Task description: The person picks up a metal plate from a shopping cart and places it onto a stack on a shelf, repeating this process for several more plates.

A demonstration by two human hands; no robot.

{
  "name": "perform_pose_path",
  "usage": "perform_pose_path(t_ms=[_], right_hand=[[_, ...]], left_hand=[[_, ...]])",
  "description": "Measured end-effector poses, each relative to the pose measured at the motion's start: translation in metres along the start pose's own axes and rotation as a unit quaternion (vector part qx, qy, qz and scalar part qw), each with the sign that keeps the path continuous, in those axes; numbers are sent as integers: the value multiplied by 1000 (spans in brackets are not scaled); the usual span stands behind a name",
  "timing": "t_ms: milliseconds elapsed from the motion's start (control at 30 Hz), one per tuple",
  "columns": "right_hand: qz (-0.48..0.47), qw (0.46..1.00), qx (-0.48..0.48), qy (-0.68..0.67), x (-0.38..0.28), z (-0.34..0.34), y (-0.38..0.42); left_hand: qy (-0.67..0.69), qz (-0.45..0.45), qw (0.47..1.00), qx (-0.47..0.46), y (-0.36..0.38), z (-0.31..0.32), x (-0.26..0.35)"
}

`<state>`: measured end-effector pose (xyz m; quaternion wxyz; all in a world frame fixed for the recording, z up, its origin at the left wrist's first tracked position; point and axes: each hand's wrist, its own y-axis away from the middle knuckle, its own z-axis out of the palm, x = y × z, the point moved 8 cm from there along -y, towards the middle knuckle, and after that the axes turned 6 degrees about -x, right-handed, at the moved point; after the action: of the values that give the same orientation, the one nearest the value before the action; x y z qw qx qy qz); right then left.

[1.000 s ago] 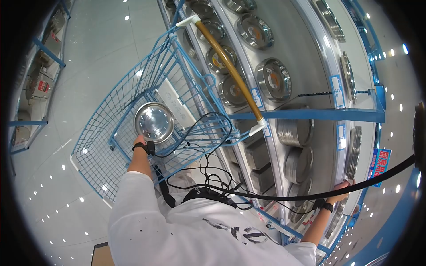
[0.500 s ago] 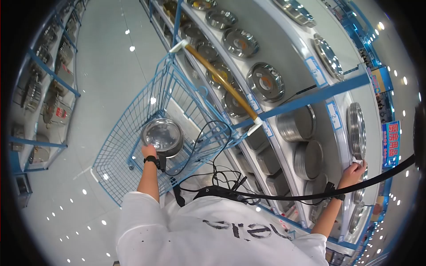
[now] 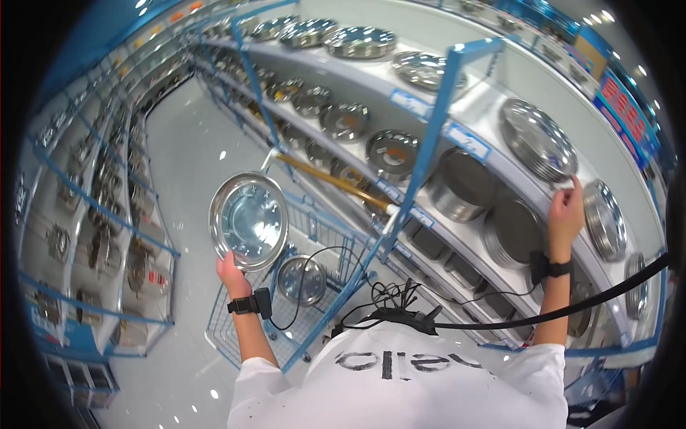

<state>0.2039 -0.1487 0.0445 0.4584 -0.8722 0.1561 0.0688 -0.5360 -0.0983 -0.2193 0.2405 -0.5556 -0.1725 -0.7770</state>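
My left hand [image 3: 231, 277] is closed on the near rim of a round, shiny steel plate [image 3: 250, 222], which is tilted up above the shopping cart. Inside the cart [image 3: 232, 349] lies a round steel basin [image 3: 301, 280]. My right hand [image 3: 566, 214] is up at the shelf, its fingers curled by the lower rim of a stack of steel plates [image 3: 536, 139]. Whatever may be between those fingertips is hidden. Another plate stack [image 3: 605, 218] stands just right of this hand.
Deep round pans [image 3: 461, 186] and several steel dishes fill the shelves below. A blue shelf post [image 3: 439, 107] rises between the shelf sections. The cart's yellow handle bar [image 3: 332, 179] runs along the shelf side. Loose black cables [image 3: 400, 297] hang at my waist. More racks line the left.
My left hand has come up out of the cart and now holds a steel plate above it. My right hand has shifted up along the shelf to the plate stack. The view has turned.
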Motion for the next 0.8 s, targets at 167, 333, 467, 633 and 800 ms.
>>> perform_pose_path(t_ms=[167,333,467,633,800], right_hand=[[4,1000,2,-14,1,-4,0],[-3,1000,9,-3,3,-5,2],[0,1000,21,-5,5,-6,3],[30,996,45,-66,8,-10,4],[2,999,38,5,6,-9,3]], left_hand=[[30,44,973,-223,29,181,86],[-261,507,771,-284,92,341,171],[79,23,848,-524,114,481,149],[-101,16,824,-557,152,623,134],[-299,69,706,-638,154,712,59]])
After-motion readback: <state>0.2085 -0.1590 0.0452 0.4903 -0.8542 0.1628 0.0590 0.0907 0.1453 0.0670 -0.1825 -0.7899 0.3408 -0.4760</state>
